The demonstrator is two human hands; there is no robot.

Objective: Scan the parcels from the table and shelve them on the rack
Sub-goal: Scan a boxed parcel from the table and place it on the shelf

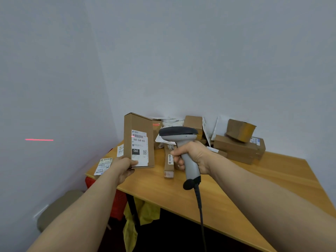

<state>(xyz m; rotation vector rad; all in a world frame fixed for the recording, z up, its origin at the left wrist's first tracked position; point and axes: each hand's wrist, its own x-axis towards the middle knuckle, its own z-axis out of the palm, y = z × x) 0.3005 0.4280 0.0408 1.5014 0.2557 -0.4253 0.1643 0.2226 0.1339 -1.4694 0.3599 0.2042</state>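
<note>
Two hands are in my view. My left hand (125, 167) pinches the bottom edge of a flat cardboard parcel (139, 140), held upright above the table (227, 180), label facing me. My right hand (192, 159) has its fingers curled tight around the scanner (181, 142) grip. Red laser lines fall on the label and on the wall (54, 88). More parcels (236, 144) are piled at the table's far side.

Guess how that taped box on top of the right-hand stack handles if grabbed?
The taped box looks crumpled, so probably soft and light. It sits tilted on the stack, so likely to tip or slide if nudged. Glossy tape may be slippery.
</note>
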